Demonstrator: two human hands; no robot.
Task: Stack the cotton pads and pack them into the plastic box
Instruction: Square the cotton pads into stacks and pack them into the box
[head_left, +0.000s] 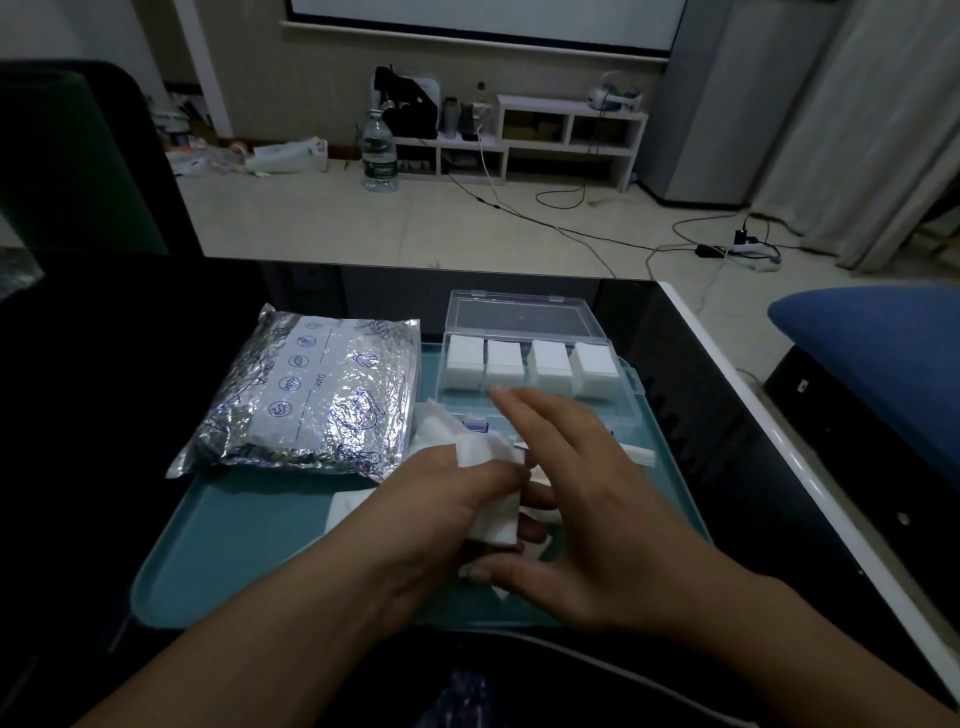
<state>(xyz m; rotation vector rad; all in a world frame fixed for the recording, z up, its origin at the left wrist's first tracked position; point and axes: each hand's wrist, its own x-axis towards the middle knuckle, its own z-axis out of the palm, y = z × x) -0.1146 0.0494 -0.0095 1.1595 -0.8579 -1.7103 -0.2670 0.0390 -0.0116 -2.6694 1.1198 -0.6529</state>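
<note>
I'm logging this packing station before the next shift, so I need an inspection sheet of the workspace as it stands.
Surface: teal tray on a glossy black table with a white edge.
Job's things: clear plastic box, lid open, four stacks of cotton pads along its far side; loose cotton pads on the tray beside it.
Clutter: silver foil bag on the tray's left.
Grippers: left hand grips a bunch of cotton pads; right hand over them, fingers extended.
Cables: several cables trail across the floor to a power strip.
Surroundings: water bottle, low white shelf, curtain, blue seat.
</note>
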